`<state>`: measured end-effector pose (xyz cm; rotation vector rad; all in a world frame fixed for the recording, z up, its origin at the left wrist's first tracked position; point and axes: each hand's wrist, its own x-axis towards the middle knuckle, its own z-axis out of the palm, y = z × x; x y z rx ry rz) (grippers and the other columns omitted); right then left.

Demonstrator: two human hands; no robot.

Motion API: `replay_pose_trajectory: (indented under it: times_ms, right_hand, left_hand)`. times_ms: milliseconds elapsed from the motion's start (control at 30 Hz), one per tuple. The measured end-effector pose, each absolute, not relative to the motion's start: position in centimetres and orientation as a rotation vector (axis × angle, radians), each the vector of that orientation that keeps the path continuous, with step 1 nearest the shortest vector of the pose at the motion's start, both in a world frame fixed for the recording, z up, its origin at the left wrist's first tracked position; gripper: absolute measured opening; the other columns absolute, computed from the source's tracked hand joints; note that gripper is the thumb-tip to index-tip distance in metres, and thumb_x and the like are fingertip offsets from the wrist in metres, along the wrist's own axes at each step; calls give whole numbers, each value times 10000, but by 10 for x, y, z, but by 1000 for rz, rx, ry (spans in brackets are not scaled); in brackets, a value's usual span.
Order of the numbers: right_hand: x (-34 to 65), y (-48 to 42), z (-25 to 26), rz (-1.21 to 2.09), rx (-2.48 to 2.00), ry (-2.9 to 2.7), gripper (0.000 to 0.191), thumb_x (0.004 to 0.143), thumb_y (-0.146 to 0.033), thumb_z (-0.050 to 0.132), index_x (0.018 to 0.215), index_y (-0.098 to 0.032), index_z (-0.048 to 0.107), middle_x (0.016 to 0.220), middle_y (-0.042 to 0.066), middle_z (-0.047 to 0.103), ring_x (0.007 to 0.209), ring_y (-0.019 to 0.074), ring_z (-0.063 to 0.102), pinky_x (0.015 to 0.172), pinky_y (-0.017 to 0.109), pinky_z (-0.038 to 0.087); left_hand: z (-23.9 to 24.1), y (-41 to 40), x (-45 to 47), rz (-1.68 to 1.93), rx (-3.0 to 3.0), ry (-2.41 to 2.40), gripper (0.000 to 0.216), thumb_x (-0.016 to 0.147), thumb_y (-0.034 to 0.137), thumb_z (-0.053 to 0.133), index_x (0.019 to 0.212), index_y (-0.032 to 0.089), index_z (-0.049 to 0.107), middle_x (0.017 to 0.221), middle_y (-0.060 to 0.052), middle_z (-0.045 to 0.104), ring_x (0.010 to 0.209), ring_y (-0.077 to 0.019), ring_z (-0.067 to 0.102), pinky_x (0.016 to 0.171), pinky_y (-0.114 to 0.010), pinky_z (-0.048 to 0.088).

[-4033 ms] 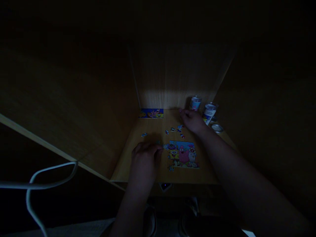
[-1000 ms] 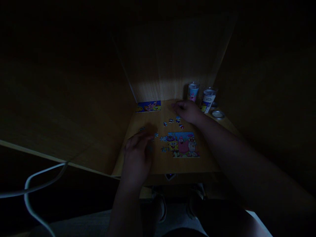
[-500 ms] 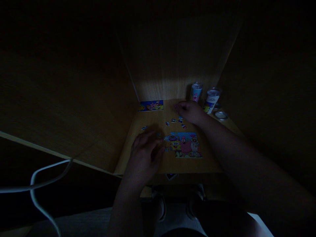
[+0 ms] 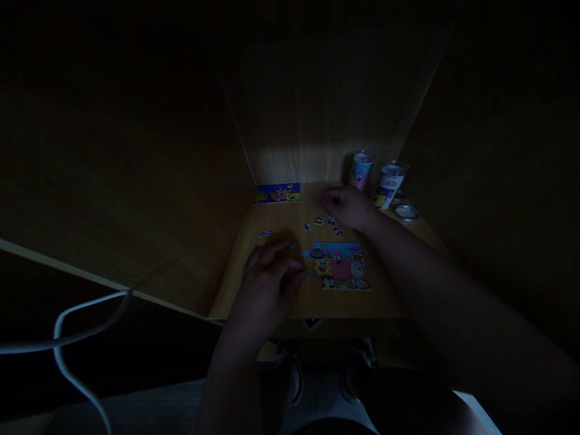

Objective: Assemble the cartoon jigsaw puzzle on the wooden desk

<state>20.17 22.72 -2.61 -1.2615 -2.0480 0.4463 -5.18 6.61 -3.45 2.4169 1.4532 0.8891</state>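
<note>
Dimly lit, so fine detail is limited. My left hand (image 4: 270, 279) rests on the desk (image 4: 272, 296), fingers (image 4: 267, 254) loosely spread and curled; whether they pinch a piece I can't tell. Part-built cartoon jigsaw (image 4: 339, 266) lies just at 3 o'clock of those fingertips, its left edge nearly touching them, long axis running 9-to-3. Left hand is the nearer one to that open edge.

My right hand (image 4: 348, 206) sits at 12 o'clock of the jigsaw, fingers bent down over the desk, pointing toward 9; can't tell if they grip anything. Loose pieces (image 4: 327, 223) lie just under it, about four in a cluster, plus one stray piece (image 4: 265, 234) at 12 o'clock of my left hand.

Outward: one reference picture strip (image 4: 278, 193) at the back wall, two printed tubes (image 4: 360, 170) upright at 1 o'clock of my right hand, two round lids (image 4: 406, 211) beside them.
</note>
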Motion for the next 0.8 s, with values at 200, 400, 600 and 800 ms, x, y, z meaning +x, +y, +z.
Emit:
replay_pose_trajectory:
  times_ms: [200,400,600,800]
  right_hand:
    - [200,225,-27,465,-1227,-2059,502,1020,-558,468,675,-206,559,580,-25,443,561,133,412,569,309,275]
    - [197,219,-21,469,-1219,-2088,523,1020,-573,495,642,-212,502,569,-34,403,563,126,384,583,311,273]
    - [196,215,-16,494,-1224,-2120,515,1024,-568,506,661,-203,513,582,-38,423,572,119,392,581,305,258]
    - [197,214,-15,487,-1209,-2144,484,1043,-500,518,671,-191,533,578,-43,428,582,112,397,605,302,275]
  left_hand:
    - [-33,66,-50,884,2393,1454,75,970,185,740,990,256,726,1462,-71,629,1400,-300,542,1216,-574,410]
    - [-33,68,-50,879,2367,1457,73,959,187,758,955,252,727,1475,-61,627,1409,-302,540,1223,-584,404]
    - [-34,70,-51,880,2405,1455,112,936,167,782,895,251,721,1473,-64,634,1462,-325,497,1241,-621,367]
    - [-36,71,-50,928,2412,1472,142,934,196,800,1046,262,744,1489,-81,619,1459,-331,497,1210,-615,416]
